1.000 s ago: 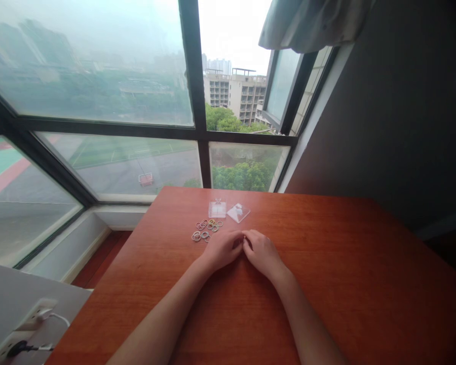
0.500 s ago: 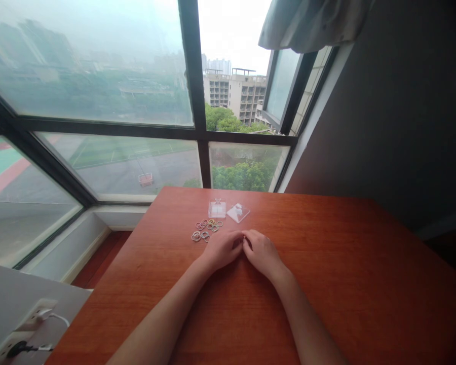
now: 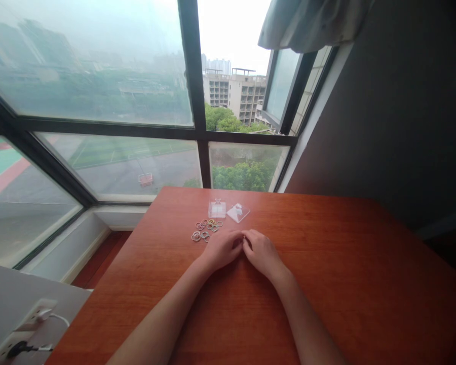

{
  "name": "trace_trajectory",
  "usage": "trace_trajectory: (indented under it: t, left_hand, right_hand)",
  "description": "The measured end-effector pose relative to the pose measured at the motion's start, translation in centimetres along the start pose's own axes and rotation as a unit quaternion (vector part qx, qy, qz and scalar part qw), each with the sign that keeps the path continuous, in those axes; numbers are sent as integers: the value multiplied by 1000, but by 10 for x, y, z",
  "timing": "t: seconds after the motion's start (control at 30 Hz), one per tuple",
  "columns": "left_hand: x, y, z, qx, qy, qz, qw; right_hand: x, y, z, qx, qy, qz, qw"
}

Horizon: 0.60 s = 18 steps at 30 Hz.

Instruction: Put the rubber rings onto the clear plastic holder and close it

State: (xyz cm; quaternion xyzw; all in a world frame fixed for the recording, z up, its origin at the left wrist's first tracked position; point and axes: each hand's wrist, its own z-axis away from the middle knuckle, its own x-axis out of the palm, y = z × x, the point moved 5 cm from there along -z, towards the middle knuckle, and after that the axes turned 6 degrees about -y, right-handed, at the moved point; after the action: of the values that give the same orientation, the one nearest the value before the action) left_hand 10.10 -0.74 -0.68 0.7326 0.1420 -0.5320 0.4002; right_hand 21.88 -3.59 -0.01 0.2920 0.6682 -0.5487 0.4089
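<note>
My left hand [image 3: 223, 248] and my right hand [image 3: 263, 252] meet at the fingertips above the table. Both are closed, with fingers curled and pressed together; whatever they may hold is hidden. Just left of my left hand lie several small coloured rings [image 3: 212, 225], which look like hair ties, in a loose cluster. Beyond them stands a small clear plastic box [image 3: 217, 209]. A flat clear square piece [image 3: 238, 213], apparently its lid, lies right of the box, just past my fingers.
The reddish-brown wooden table [image 3: 345, 263] reaches to the window frame [image 3: 247, 137] at its far side. A dark wall [image 3: 383, 126] rises on the right. Low on the left, a wall socket [image 3: 36, 314] has plugs and cords in it.
</note>
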Motion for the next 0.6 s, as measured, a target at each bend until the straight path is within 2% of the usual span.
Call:
trace_trajectory:
  t: [0.2, 0.3, 0.37, 0.47, 0.5, 0.6]
  left_hand:
    - [-2, 1, 1, 2, -4, 13, 1000]
    - [-15, -9, 2, -17, 17, 9, 1000]
    - [-33, -26, 6, -70, 80, -3, 994]
    - [-64, -64, 19, -185, 205, -19, 961]
    - [-70, -75, 23, -215, 216, -31, 952]
    - [-70, -99, 29, -271, 166, -56, 947]
  right_hand:
    - [2, 4, -2, -5, 24, -20, 1000]
    - [3, 9, -4, 4, 56, -9, 998]
    - [4, 13, -5, 22, 72, 13, 997]
    - [7, 15, -8, 36, 80, 42, 995]
    - [9, 15, -9, 37, 80, 48, 995]
    - [12, 14, -12, 38, 75, 68, 994]
